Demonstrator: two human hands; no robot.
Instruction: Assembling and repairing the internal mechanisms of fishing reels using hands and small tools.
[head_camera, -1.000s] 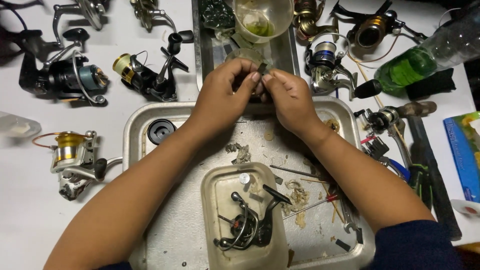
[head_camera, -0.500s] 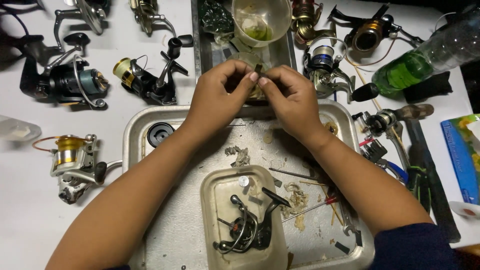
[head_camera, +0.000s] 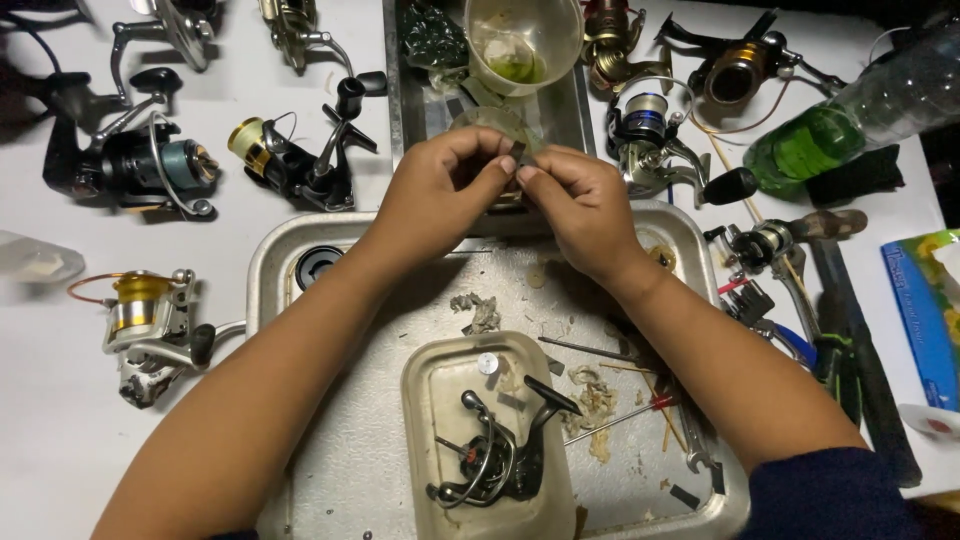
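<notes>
head view: both hands met over the far edge of the metal tray (head_camera: 270, 290). left hand (head_camera: 435, 195) and right hand (head_camera: 585, 205) pinched a small dark part (head_camera: 517, 152) between fingertips, probably mid-disassembly; next move likely needs a fine grip. blue box (head_camera: 925, 315) at right edge, green-tinted bottle (head_camera: 850, 120) upper right.

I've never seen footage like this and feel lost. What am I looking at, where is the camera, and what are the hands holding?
The camera sits on a person's head and looks down at their own two bare hands. The left hand and right hand pinch a small dark part between their fingertips, above a metal tray. In the tray lies a plastic tub with a stripped fishing reel. Around it on the white table lie more fishing reels, a green bottle and a cup.
</notes>
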